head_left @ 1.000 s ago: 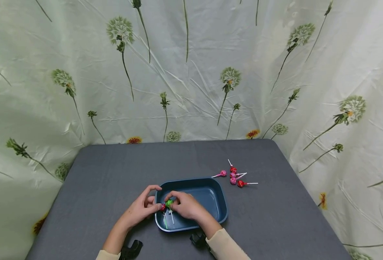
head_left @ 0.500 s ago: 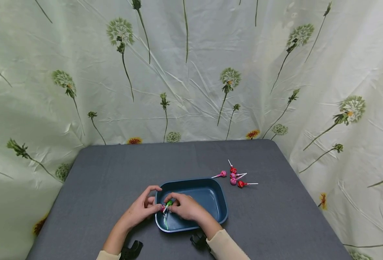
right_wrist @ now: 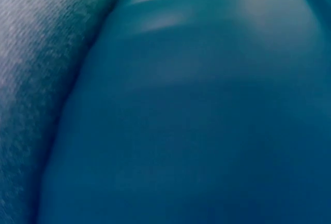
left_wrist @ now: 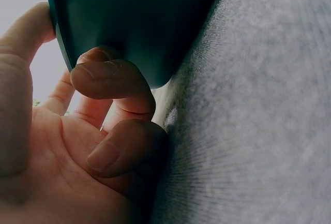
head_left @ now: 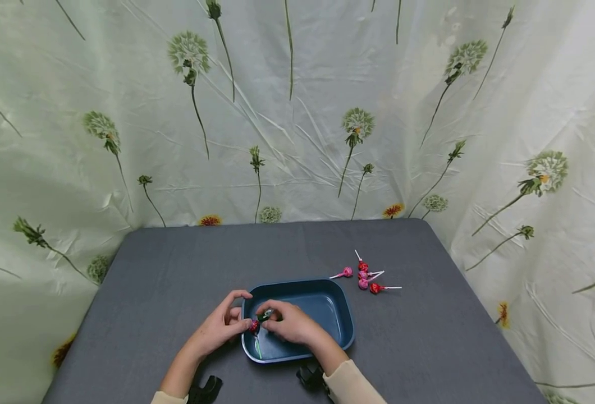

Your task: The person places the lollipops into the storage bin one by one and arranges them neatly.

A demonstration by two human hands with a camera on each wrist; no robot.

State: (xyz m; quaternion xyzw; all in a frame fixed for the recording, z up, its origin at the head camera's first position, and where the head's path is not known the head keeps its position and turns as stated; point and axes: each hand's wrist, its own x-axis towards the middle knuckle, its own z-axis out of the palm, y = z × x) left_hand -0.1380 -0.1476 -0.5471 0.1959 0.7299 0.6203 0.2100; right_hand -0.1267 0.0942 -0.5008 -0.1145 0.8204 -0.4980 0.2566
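A dark blue tray (head_left: 323,314) sits near the front of the table in the head view. My left hand (head_left: 219,324) grips its left rim, thumb over the edge and fingers against the outer wall. In the left wrist view, curled fingers (left_wrist: 114,79) lie against the tray wall (left_wrist: 139,17). A dark red lollipop (head_left: 254,326) lies inside by the thumb tip, its stick toward the front. Over the tray's left part, my right hand (head_left: 294,325) pinches a green lollipop (head_left: 265,315) between thumb and fingers; its stick is hidden. The right wrist view shows only the tray's outer side (right_wrist: 170,131).
Beyond the tray's back right corner, several pink and red lollipops lie on the grey table (head_left: 186,258): a pink lollipop (head_left: 347,272) apart at left, a red lollipop (head_left: 375,288) at right. A flowered curtain (head_left: 307,140) hangs behind and beside the table.
The green lollipop has turned in my right fingers: its stick pointed toward the front, then swung across the red lollipop, and is now out of sight. My left hand has stayed on the rim.
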